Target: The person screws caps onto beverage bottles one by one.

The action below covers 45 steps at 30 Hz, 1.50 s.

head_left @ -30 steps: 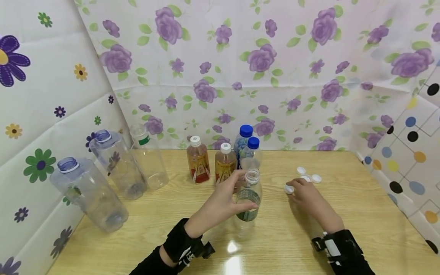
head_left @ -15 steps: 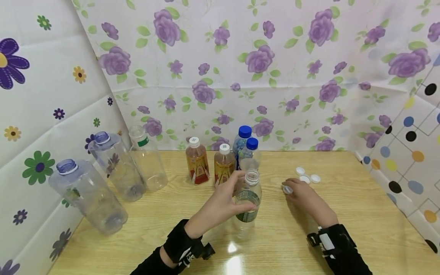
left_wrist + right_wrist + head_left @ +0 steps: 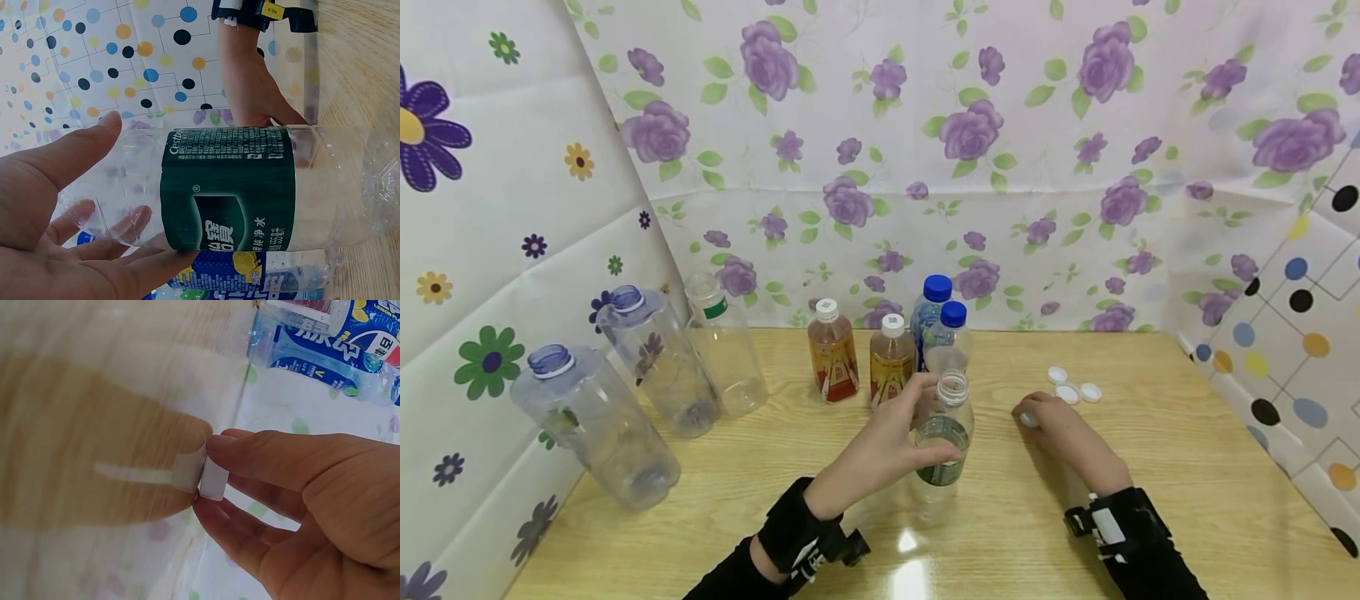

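Note:
An uncapped clear plastic water bottle (image 3: 943, 442) with a green label stands upright on the table in front of me. My left hand (image 3: 880, 437) is curled round its upper part, thumb on the near side and fingers behind. The left wrist view shows the bottle's green label (image 3: 228, 187) close up. To the right, my right hand (image 3: 1063, 429) is low over the table, pinching a small white bottle cap (image 3: 214, 479) between thumb and fingers; in the head view the fingers partly hide it. Several more white caps (image 3: 1067, 392) lie just beyond that hand.
Behind the water bottle stand two amber drink bottles (image 3: 833, 358) with white caps and two blue-capped bottles (image 3: 948, 337). Two large bluish uncapped bottles (image 3: 595, 425) and a clear uncapped bottle (image 3: 730, 358) stand at the left. Patterned sheets (image 3: 880, 167) border the table.
My right hand has drawn slightly left and toward me with the white cap, away from the other caps, and the cap has tipped between its fingers. The left hand stays on the bottle.

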Tool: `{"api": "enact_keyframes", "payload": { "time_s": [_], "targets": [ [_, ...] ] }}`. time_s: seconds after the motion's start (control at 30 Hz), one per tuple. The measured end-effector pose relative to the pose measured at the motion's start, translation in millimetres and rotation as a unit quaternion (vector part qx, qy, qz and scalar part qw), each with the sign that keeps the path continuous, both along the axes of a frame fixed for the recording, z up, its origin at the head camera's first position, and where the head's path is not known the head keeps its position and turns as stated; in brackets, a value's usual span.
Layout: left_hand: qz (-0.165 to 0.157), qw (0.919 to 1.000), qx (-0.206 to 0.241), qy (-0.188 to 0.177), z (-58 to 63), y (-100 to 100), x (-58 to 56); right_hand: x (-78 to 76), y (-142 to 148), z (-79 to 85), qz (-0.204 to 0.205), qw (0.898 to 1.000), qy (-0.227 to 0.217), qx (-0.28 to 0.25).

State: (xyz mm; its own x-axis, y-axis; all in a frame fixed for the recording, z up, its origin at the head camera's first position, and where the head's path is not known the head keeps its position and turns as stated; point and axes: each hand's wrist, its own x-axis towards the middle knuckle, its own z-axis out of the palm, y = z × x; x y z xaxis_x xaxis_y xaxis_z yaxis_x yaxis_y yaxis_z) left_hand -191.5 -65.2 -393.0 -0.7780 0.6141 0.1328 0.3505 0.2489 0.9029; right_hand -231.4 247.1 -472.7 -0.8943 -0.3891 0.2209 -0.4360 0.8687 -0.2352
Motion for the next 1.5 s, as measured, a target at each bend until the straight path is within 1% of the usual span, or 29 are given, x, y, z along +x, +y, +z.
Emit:
{"api": "enact_keyframes", "payload": {
  "time_s": [0.07,0.2,0.3,0.33,0.47,0.6,0.67,0.73,0.83,0.87,0.97,1.07,1.1,1.13,1.17,1.2,1.27,1.3,1.33,1.37,1.4,1.43,1.5],
  "targets": [
    [-0.002,1.0,0.001,0.001,-0.2,0,-0.2,-0.1,0,-0.2,-0.002,1.0,0.005,0.003],
    [-0.001,1.0,-0.001,0.009,-0.5,0,-0.5,0.2,-1,1.0,-0.019,1.0,-0.01,0.012],
    [-0.002,0.9999,-0.003,0.014,-0.8,-1,-0.5,1.5,-4,3.7,-0.025,1.0,-0.012,0.008],
    [-0.003,0.9999,-0.004,0.014,-0.7,-1,-0.4,2.0,-5,5.0,-0.024,1.0,-0.006,0.004],
    [-0.006,0.9998,-0.006,0.021,-0.8,-2,-0.6,4.4,-8,12.5,-0.025,0.999,0.026,-0.027],
    [-0.008,0.9995,-0.005,0.029,-0.2,-3,-1.8,7.5,-15,23.4,-0.036,0.995,0.067,-0.059],
    [-0.009,0.9994,-0.005,0.033,0.6,-3,-2.7,8.6,-20,28.0,-0.036,0.991,0.103,-0.074],
    [-0.008,0.9992,-0.01,0.038,0.8,-3,-3.1,10.6,-25,32.5,-0.029,0.984,0.149,-0.091],
    [-0.007,0.999,-0.013,0.042,0.9,-3,-4.0,15.7,-33,39.4,-0.006,0.97,0.212,-0.123],
    [-0.009,0.999,-0.012,0.042,0.8,-3,-4.3,11.8,-31,32.0,0.014,0.962,0.228,-0.151],
    [-0.015,0.9986,-0.008,0.049,-0.2,-2,-5.3,19.9,-40,40.7,0.032,0.947,0.255,-0.192],
    [-0.022,0.998,-0.01,0.059,-0.3,-1,-6.0,25.6,-51,51.3,0.054,0.931,0.267,-0.244],
    [-0.02,0.9977,-0.013,0.063,-0.3,-1,-6.0,33.5,-61,66.0,0.052,0.93,0.262,-0.254],
    [-0.017,0.9975,-0.019,0.066,0.1,0,-5.8,34.5,-65,70.5,0.069,0.922,0.256,-0.281],
    [-0.016,0.9973,-0.02,0.068,0.0,0,-5.8,32.7,-68,70.8,0.092,0.913,0.252,-0.308],
    [-0.019,0.9976,-0.02,0.064,-0.1,-1,-5.5,33.3,-73,75.1,0.112,0.903,0.241,-0.337],
    [-0.018,0.9979,-0.018,0.059,0.0,-1,-4.9,34.9,-83,82.6,0.158,0.879,0.216,-0.395],
    [-0.016,0.998,-0.017,0.058,0.1,-2,-4.6,36.0,-87,85.8,0.18,0.867,0.203,-0.417],
    [-0.018,0.9982,-0.014,0.057,0.0,-2,-4.4,34.3,-91,85.0,0.202,0.856,0.194,-0.434],
    [-0.02,0.9982,-0.008,0.055,0.2,-2,-4.5,35.3,-95,87.9,0.218,0.848,0.185,-0.446],
    [-0.021,0.9982,-0.005,0.055,0.4,-2,-4.6,38.8,-101,94.4,0.226,0.842,0.173,-0.459],
    [-0.018,0.998,-0.004,0.061,0.6,-1,-5.0,39.5,-105,96.8,0.237,0.836,0.165,-0.466],
    [-0.016,0.9974,-0.004,0.07,0.9,-1,-5.7,40.2,-112,99.9,0.248,0.829,0.154,-0.476]
  ]
}}
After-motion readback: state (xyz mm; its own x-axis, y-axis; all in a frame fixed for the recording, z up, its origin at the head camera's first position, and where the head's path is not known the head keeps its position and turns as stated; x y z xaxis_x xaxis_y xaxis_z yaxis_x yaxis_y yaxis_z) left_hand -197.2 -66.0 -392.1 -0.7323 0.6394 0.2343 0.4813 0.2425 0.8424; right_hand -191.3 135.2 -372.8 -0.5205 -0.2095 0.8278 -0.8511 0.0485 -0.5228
